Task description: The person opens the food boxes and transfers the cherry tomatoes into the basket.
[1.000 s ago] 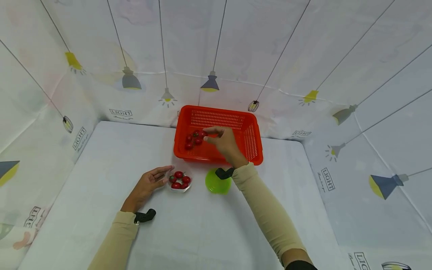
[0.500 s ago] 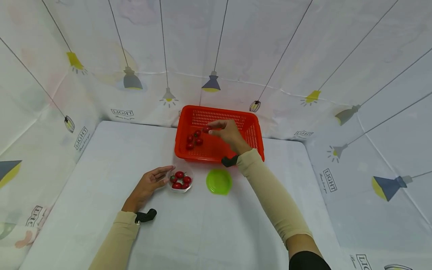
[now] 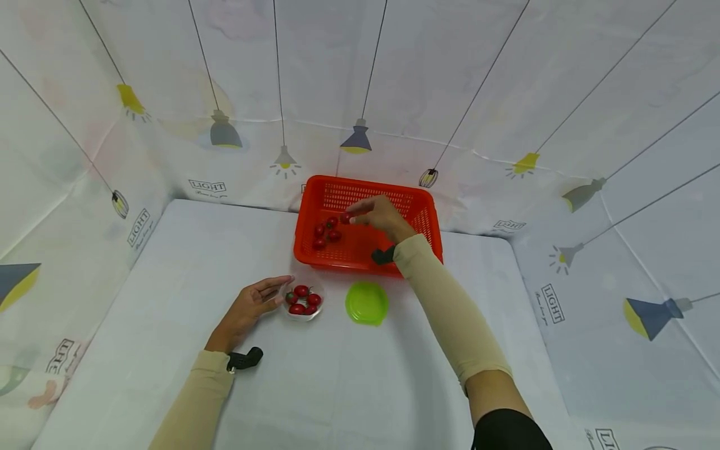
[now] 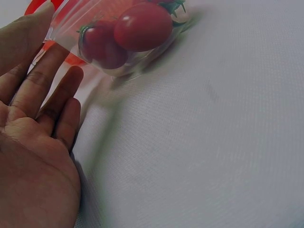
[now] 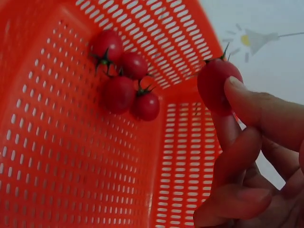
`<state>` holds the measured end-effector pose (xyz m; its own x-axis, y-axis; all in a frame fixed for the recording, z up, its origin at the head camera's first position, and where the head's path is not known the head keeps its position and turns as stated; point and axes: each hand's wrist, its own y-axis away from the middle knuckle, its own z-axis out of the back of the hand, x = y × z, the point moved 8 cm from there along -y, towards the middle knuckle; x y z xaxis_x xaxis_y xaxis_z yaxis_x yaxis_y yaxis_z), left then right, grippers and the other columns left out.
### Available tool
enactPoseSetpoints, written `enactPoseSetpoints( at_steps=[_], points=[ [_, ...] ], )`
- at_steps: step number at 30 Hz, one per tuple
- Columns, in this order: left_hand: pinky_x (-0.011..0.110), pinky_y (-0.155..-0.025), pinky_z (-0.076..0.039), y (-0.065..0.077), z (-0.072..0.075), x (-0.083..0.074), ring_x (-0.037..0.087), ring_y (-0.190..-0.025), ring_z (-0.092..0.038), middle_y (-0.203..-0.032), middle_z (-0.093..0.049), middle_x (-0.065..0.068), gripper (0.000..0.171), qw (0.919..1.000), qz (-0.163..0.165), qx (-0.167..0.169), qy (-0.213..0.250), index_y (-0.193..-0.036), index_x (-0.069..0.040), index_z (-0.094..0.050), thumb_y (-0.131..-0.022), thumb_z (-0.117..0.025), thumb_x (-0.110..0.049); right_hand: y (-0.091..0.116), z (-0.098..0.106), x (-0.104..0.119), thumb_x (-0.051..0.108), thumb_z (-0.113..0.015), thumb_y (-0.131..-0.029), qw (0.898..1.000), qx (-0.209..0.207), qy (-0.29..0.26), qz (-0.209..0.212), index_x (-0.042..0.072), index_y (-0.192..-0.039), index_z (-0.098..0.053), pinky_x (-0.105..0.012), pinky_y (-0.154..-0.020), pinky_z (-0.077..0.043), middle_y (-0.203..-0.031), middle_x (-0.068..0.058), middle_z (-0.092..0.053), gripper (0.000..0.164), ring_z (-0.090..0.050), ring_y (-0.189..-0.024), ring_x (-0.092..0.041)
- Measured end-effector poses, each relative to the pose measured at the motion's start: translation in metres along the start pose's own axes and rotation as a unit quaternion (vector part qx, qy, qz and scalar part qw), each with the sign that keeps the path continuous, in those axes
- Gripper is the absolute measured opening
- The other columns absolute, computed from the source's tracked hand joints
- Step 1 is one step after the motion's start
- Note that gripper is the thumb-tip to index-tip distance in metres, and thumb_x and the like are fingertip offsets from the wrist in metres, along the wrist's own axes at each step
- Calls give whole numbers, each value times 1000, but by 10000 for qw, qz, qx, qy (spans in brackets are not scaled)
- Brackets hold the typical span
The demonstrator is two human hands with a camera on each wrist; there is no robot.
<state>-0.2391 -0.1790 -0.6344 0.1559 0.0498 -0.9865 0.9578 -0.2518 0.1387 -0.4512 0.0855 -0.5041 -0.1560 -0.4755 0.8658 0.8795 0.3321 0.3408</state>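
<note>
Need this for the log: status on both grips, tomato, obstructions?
Right grip pinches one tomato over red basket. Left grip relaxed at clear container, five tomatoes inside. Basket's near rim between held tomato and container.

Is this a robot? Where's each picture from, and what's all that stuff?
No robot grip here, only a person's bare left hand and right hand. The wide picture comes from a camera on the head; the close ones from each wrist. The white table holds a red plastic basket with slots, a clear plastic cup with five red oval tomatoes, and a round lime-green dish or lid. Over the basket, the right hand pinches one more tomato. Four others lie in the basket. The left hand is at the cup.
</note>
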Motion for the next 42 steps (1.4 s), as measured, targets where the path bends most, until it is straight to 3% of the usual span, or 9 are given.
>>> enactPoseSetpoints(
  at_steps=[9,18,28,34,42],
  points=[
    [9,-113,-41,-2,2,3,23,-158,-39,-162,-54,2,51,10000,-71,26,-48,-152,-18,-59,-103,-72,-18,-21,-3,-16,9,-80,-96,9990,132,200,-382,12,-125,-79,-50,-120,-48,-136,-7,-72,30,-63,-130,-29],
    [10,-114,-41,-1,3,2,25,-158,-38,-163,-53,6,51,9997,-197,87,-61,-154,-13,-56,-105,-69,-16,-42,-5,-29,7,-77,-97,9985,156,273,-445,8,-129,-76,-54,-123,-43,-141,-10,-70,32,-59,-137,-32],
    [11,-114,-42,-3,4,3,28,-158,-39,-163,-53,6,49,9999,-159,28,-14,-152,-15,-58,-104,-70,-16,-54,-13,-40,3,-75,-98,9979,27,500,-420,7,-127,-78,-52,-121,-46,-141,-12,-70,30,-59,-136,-32],
    [11,-113,-43,-1,3,2,29,-159,-37,-163,-53,5,50,9999,-123,22,93,-151,-15,-59,-103,-71,-15,-65,-15,-50,3,-77,-96,9948,-128,792,-629,10,-119,-82,-50,-118,-49,-136,-9,-72,25,-62,-129,-29],
    [11,-113,-43,-2,4,2,27,-157,-40,-162,-55,4,50,9999,-152,-7,-17,-152,-15,-59,-103,-71,-15,-69,-21,-51,2,-80,-93,9925,-240,1077,-522,6,-116,-82,-49,-110,-53,-131,-11,-74,23,-65,-121,-29]
  ],
)
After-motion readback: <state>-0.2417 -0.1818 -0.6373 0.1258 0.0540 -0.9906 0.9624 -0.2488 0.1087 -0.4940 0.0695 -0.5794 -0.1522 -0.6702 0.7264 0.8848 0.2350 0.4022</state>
